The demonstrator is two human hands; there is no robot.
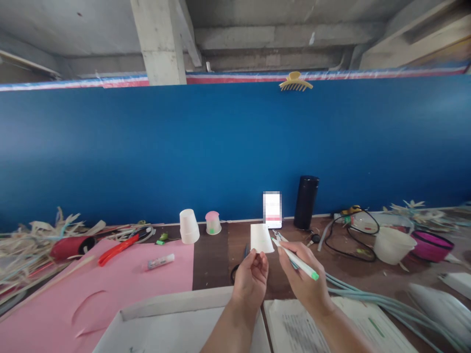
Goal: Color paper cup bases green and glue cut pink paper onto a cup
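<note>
My left hand (250, 280) is closed in a pinch on the lower edge of a small white paper piece (262, 238), held upright above the brown table (211, 260). My right hand (303, 277) is closed around a white pen with a green end (296, 260); its tip points up-left toward the paper's right edge. Black scissors (239, 267) lie on the table just under my left hand, partly hidden.
Pink sheet (110, 289) with a glue stick (161, 261) and red pliers (117, 249) at left. Upturned white cup (189, 226), small pink-topped cup (213, 223), black bottle (306, 202), white bowl (393, 245), magenta bowl (431, 245), cables, straw scraps, white box (172, 326), printed papers (316, 328).
</note>
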